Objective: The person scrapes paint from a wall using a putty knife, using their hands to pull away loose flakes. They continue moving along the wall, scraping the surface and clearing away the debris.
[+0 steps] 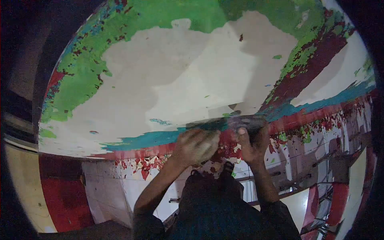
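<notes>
A wide dark flat tool (250,121) lies against the lower part of a large paint-covered surface (216,68). My right hand (253,146) grips its right side, with the thumb on the near face. On its left side is my left hand (199,145), slightly blurred, with fingers curled at the tool's edge. The surface shows bare whitish areas, ragged green paint (176,14) above, and teal (144,141) and red (148,152) bands along the lower edge. What the left fingertips touch is partly hidden.
Paint flakes (146,163) in red, white and green lie below the surface's near edge, on both sides of my body. A dark red panel (68,202) stands at the lower left. Red and pale objects with metal bars (326,208) are at the lower right.
</notes>
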A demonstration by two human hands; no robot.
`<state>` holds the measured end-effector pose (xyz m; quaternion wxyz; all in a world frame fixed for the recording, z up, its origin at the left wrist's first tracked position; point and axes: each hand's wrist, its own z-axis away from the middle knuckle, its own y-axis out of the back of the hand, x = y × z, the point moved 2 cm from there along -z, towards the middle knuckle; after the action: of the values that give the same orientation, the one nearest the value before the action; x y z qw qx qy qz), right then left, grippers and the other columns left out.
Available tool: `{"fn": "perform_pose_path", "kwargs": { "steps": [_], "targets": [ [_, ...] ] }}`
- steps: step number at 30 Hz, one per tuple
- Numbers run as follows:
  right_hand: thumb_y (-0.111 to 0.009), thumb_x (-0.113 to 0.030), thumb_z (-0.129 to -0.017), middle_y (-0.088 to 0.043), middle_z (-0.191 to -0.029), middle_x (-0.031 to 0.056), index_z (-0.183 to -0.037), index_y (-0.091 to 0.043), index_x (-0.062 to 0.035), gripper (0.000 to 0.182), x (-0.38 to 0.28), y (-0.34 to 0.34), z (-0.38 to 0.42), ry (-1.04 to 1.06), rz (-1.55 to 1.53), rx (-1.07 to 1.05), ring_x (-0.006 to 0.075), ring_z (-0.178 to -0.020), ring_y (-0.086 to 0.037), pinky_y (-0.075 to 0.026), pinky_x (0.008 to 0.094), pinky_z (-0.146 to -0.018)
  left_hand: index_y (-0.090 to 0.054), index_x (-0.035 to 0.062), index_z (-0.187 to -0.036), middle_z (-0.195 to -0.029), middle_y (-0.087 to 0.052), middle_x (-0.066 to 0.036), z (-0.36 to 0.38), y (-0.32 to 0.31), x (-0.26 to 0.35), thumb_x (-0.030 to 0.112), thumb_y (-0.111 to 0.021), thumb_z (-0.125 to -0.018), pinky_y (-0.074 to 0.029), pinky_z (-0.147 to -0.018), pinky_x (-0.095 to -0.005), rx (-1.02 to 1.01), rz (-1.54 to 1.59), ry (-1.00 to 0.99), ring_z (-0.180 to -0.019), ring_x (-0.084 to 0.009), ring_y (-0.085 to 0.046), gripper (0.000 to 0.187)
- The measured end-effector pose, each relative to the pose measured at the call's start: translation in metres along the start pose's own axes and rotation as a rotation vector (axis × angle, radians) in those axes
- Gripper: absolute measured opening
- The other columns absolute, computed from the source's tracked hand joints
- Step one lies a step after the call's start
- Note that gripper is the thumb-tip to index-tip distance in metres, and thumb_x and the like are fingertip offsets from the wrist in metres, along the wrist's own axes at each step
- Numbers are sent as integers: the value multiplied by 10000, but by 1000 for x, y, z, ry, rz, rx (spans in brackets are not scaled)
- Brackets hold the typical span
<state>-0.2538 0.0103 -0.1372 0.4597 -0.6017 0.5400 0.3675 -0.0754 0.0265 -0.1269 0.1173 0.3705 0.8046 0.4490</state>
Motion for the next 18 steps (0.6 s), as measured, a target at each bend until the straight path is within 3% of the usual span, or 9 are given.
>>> {"fn": "perform_pose_path", "kwargs": {
  "steps": [2, 3, 7, 10, 16, 18],
  "targets": [
    [-587, -146, -828, -546, -976, 122, -1084, -410, 19, 352, -9, -7, -3, 13, 6, -7, 182, -859, -536, -432, 298, -772, -601, 26, -875, -891, -641, -107, -27, 12, 6, 106, -639, -755, -508, -690, -318, 317, 153, 257, -789, -248, -622, 149],
    [-581, -145, -833, -552, -952, 129, -1042, -407, 21, 318, -16, -16, -6, 13, -83, 54, 183, -841, -537, -435, 299, -744, -612, -3, -866, -771, -640, -104, -42, 19, 9, 61, -644, -751, -490, -632, -272, 447, 246, 339, -648, -177, -603, 134],
    [-579, -161, -837, -565, -898, 143, -973, -408, 28, 288, -14, -26, -18, 48, 73, 123, 181, -818, -549, -445, 313, -726, -642, -33, -780, -623, -617, -56, -66, 34, 18, 56, -657, -754, -398, -497, -196, 492, 445, 703, -554, -46, -508, 95],
    [-584, -170, -834, -575, -868, 155, -948, -405, 32, 293, -18, -29, -24, 85, 144, 143, 183, -794, -564, -456, 316, -704, -645, -27, -776, -600, -612, -51, -67, 30, 16, 58, -664, -746, -391, -479, -193, 505, 508, 748, -528, -49, -514, 92],
    [-604, -122, -795, -612, -768, 145, -917, -487, 52, 243, -11, -23, -33, 260, 233, 48, 178, -662, -600, -477, 300, -603, -610, -5, -666, -575, -600, -85, -62, 28, 10, 17, -699, -692, -411, -457, -223, 563, 331, 473, -482, -104, -544, 95],
    [-603, -107, -784, -615, -725, 133, -882, -537, 48, 195, -13, -22, -38, 278, 240, 54, 173, -629, -601, -479, 295, -583, -607, 24, -644, -590, -610, -63, -57, 22, 4, 67, -700, -705, -359, -430, -205, 596, 311, 420, -480, -79, -517, 119]
  ]
}}
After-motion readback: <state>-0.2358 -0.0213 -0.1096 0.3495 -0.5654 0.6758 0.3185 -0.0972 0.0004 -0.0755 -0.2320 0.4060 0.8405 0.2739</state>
